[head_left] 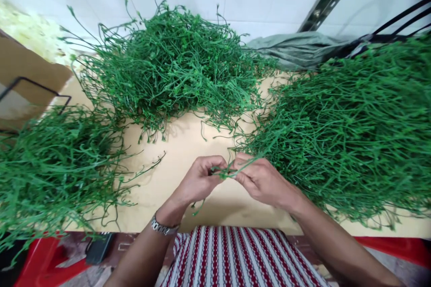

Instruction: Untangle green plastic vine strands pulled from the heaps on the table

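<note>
Near the tabletop's (182, 143) front edge, our left hand (199, 180) and right hand (264, 181), fingers nearly closed, pinch a few green stems (223, 174) between them.

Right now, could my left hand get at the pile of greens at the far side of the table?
Probably, yes: bare tabletop lies between the left hand and the far pile, though stems pinched in its fingers may hamper grabbing more.
</note>
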